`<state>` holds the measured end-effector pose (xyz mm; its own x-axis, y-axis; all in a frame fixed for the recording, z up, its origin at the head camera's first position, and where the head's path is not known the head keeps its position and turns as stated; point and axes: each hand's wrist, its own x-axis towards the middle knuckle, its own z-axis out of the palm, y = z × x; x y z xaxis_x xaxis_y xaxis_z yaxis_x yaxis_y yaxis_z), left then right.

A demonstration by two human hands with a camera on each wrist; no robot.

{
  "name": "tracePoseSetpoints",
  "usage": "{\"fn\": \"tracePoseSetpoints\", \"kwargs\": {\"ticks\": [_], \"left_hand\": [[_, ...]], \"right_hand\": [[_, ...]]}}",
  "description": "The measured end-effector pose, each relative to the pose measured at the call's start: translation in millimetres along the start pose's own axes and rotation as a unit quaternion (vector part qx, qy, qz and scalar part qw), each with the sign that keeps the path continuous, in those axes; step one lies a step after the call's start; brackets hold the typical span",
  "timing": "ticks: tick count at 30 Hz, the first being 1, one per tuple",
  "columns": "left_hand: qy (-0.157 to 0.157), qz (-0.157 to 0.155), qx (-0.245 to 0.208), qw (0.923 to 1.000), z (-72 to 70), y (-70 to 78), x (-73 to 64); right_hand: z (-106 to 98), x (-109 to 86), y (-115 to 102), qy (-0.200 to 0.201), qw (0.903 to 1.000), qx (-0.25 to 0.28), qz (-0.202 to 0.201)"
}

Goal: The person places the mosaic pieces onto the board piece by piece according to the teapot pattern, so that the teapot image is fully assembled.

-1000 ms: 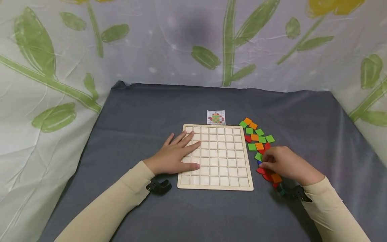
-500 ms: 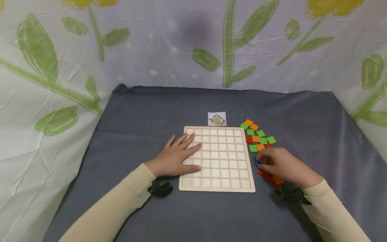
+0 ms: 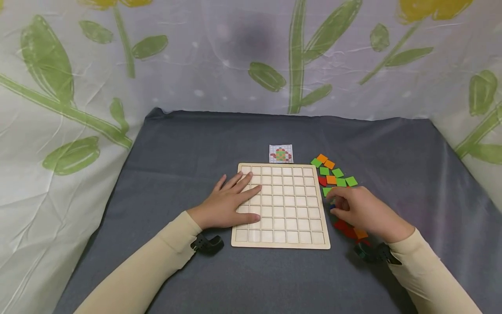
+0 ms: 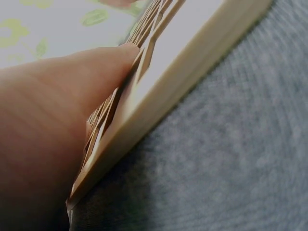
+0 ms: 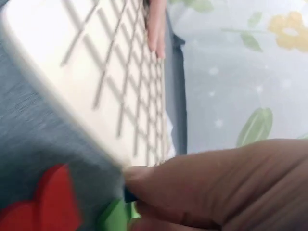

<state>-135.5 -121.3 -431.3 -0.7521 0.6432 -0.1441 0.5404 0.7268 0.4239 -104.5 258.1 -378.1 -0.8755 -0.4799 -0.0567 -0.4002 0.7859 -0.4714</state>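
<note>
The left hand (image 3: 229,204) lies with spread, straight fingers on the left side of a wooden grid board (image 3: 280,244). In the left wrist view its thumb (image 4: 103,67) reaches over the board's edge (image 4: 159,103). Just off the board's right edge, the right hand (image 3: 364,211) pinches a small blue tile (image 3: 332,206) between thumb and fingers. Most of that tile, dark blue in the right wrist view, is hidden by the thumb (image 5: 149,178). A green tile (image 5: 114,216) and red curved tiles (image 5: 57,199) lie close below.
Several green, orange and red tiles (image 3: 337,172) lie in a loose column right of the board. A small printed card (image 3: 280,154) with a coloured grid picture lies behind the board. Grey cloth (image 3: 204,139) covers the table; a patterned curtain (image 3: 219,56) hangs behind.
The right hand has picked up the blue tile among the loose tiles and shifted slightly left toward the board. The left hand has stayed in place on the board.
</note>
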Motion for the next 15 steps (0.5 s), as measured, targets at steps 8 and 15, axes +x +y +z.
{"fn": "tracePoseSetpoints", "kwargs": {"ticks": [8,15], "left_hand": [[-0.002,0.000,-0.004,1.0000,-1.7,1.0,-1.9],[-0.001,0.004,0.001,1.0000,-2.0,0.4,-1.8]], "right_hand": [[-6.7,32.0,-22.5,0.030,0.9984,0.000,-0.047],[-2.7,68.8,-37.9,0.046,0.9966,0.007,-0.068]]}}
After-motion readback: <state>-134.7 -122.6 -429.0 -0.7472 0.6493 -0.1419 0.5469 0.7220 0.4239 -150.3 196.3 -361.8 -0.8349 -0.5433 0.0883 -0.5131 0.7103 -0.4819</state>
